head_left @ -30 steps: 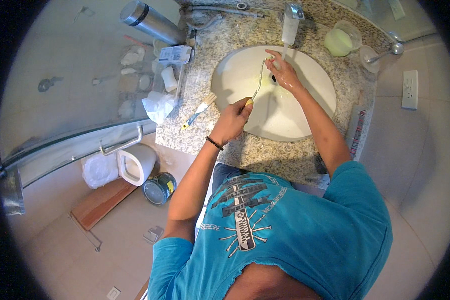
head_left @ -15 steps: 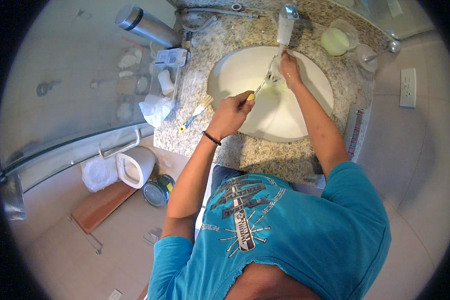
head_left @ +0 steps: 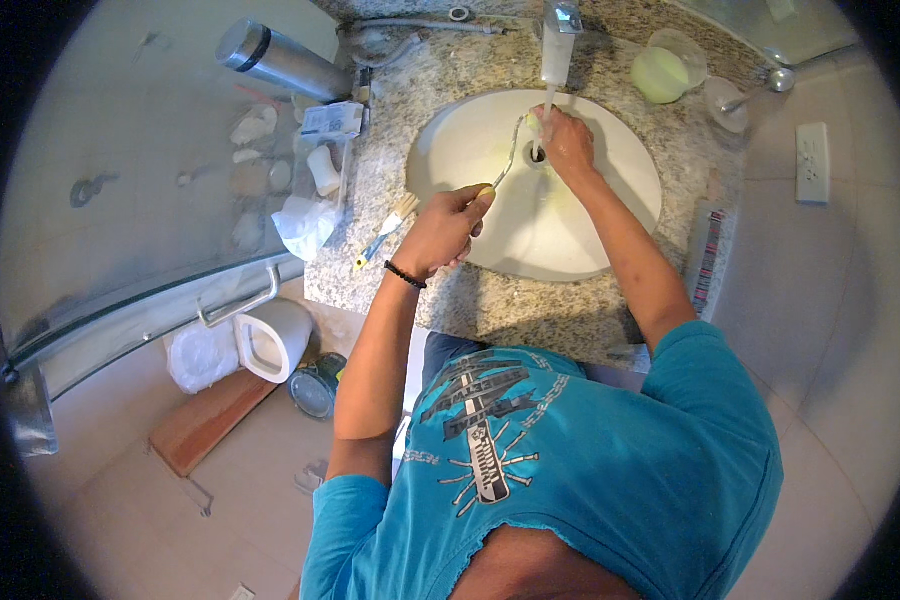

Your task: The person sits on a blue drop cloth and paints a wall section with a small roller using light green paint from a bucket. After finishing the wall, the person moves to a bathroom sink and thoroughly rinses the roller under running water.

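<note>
My left hand is closed round the yellow handle of a paint roller, whose bent metal rod reaches over the white oval sink. At the rod's far end my right hand is closed on a pale yellow part, mostly hidden by the fingers. Water runs from the chrome tap onto that end and the fingers. Just below them shows the drain. A flat paintbrush with a blue and yellow handle lies on the counter left of the sink.
On the granite counter stand a clear tub of pale green liquid at right and a clear bin of small items at left. A steel flask leans behind the bin. A toilet and a can stand below left.
My right hand has come down from beneath the spout, deeper into the sink, and turned. My left hand has drawn slightly left with the handle. The view has shifted a little.
</note>
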### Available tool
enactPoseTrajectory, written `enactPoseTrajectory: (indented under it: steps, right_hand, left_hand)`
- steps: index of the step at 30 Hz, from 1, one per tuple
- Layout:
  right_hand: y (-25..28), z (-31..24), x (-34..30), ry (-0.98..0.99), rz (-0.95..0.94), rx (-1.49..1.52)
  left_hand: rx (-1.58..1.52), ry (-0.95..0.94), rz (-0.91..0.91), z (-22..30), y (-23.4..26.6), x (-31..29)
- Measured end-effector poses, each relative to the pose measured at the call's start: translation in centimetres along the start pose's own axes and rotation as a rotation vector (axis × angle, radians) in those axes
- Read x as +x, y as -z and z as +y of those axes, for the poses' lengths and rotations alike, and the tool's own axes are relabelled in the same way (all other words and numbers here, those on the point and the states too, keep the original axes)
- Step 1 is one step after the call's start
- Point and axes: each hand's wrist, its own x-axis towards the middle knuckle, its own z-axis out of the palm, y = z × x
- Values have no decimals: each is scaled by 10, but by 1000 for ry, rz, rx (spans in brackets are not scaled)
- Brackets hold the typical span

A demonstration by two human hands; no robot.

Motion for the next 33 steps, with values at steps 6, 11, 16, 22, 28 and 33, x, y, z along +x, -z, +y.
enactPoseTrajectory:
  steps: [6, 11, 16, 22, 28, 33]
  right_hand:
    - [-10, -3, -13, 113, 99, 29]
    - [-30, 24, 11, -56, 122, 50]
    - [-32, 25, 32, -386, 31, 454]
    - [1, 16, 32, -481, -464, 1313]
    - [-6, 7, 37, -123, -622, 399]
    - [-16, -14, 37, -60, -430, -10]
  left_hand:
    - [93, -95, 9, -5, 1, 5]
    - [321, -255, 99, -12, 1, 7]
    - [541, -487, 290, -15, -1, -1]
    - [1017, -457, 420, -18, 2, -17]
    - [1299, -598, 515, -43, -18, -15]
    - [1064, -424, 371, -68, -38, -6]
